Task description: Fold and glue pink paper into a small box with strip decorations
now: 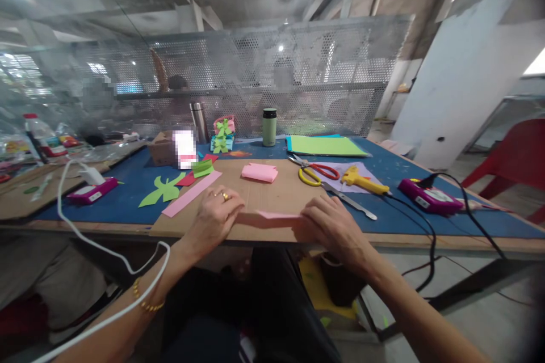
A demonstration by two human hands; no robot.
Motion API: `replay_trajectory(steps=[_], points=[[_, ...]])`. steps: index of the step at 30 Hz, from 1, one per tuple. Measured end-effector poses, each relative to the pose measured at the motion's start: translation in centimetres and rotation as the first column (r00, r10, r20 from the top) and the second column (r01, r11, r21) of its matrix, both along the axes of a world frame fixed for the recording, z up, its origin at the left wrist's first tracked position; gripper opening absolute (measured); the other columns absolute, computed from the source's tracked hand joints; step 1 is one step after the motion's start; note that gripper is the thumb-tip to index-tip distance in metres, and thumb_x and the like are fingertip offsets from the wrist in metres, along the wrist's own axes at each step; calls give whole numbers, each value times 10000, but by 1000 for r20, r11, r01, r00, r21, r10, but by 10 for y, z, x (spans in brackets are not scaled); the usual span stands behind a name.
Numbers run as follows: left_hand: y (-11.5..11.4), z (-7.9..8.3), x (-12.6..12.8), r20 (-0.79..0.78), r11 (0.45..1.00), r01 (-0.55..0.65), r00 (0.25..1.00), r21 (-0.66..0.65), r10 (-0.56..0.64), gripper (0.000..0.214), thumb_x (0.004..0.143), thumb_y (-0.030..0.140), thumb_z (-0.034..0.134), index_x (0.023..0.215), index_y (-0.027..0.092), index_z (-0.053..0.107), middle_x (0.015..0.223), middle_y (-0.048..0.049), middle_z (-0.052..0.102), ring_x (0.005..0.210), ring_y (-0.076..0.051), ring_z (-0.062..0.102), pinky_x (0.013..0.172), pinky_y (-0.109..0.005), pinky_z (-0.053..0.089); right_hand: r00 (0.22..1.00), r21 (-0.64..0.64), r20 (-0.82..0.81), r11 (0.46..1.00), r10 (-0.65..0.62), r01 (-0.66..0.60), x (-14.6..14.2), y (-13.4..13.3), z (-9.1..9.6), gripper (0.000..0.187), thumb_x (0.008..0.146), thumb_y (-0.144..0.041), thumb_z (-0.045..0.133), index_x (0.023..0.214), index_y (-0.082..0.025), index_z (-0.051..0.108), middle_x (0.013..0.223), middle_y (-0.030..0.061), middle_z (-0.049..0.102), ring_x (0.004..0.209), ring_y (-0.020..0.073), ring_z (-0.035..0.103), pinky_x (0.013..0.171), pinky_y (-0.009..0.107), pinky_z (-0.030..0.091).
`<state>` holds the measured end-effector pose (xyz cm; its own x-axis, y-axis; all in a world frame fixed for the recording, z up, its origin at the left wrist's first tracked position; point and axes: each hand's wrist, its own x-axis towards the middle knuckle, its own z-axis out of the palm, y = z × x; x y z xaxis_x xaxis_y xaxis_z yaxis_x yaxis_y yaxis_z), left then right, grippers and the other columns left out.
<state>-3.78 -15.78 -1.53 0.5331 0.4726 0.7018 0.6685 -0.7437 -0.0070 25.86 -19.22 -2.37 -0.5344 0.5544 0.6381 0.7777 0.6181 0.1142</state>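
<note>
A narrow pink paper strip stretches between my two hands, just above the front of a cardboard sheet. My left hand, wearing a ring, is closed on the strip's left end. At the other end, my right hand pinches it with curled fingers. Beyond them, a folded pink paper piece rests on the cardboard. Another pink strip lies slantwise beside my left hand, near a green leaf-shaped cutout and small red and green paper pieces.
Right of the cardboard lie scissors, a metal blade and a yellow glue gun. A purple power strip trails black cable. Behind stand a green bottle and a paper stack. A white cable crosses my left forearm.
</note>
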Motion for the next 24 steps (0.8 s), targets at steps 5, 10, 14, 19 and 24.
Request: replay_trajectory(steps=[5,10,14,19,24], points=[[27,-7,6,-79,995,-92,992,28,94,224,962,168,495,886,202,703,953,-73,665,941,-236,530,852,-414,359,981,109,187,994,-50,30,3,31,3,262,1003,-180,466,810,-156,641,806,73,606,773,201,465,743,349,321],[32,-25,0,-108,972,-44,994,-229,19,245,989,198,450,933,192,688,944,-64,649,883,-206,552,802,-368,382,983,-102,161,992,92,-76,9,31,-3,274,1005,-155,447,805,-148,635,810,63,590,748,172,457,709,310,333],[29,-18,1,-59,930,-20,998,-367,-1,239,986,277,480,976,206,707,950,-60,625,916,-207,558,810,-344,412,988,-121,151,993,29,-11,4,28,-1,279,1001,-178,473,846,-162,706,803,60,586,759,166,471,739,313,321],[27,-3,6,15,884,-17,1000,-467,27,245,960,309,513,922,214,736,922,-48,656,923,-212,576,828,-348,425,999,-188,47,982,-4,13,-3,33,-1,296,994,-244,515,816,-172,740,813,63,629,783,162,530,788,323,326],[32,2,11,114,785,-7,988,-619,99,228,906,285,534,815,201,726,869,-30,688,865,-190,612,774,-310,441,989,-414,-137,910,-61,-1,-4,43,4,212,941,-240,581,808,-151,720,791,54,670,740,151,564,701,271,373]])
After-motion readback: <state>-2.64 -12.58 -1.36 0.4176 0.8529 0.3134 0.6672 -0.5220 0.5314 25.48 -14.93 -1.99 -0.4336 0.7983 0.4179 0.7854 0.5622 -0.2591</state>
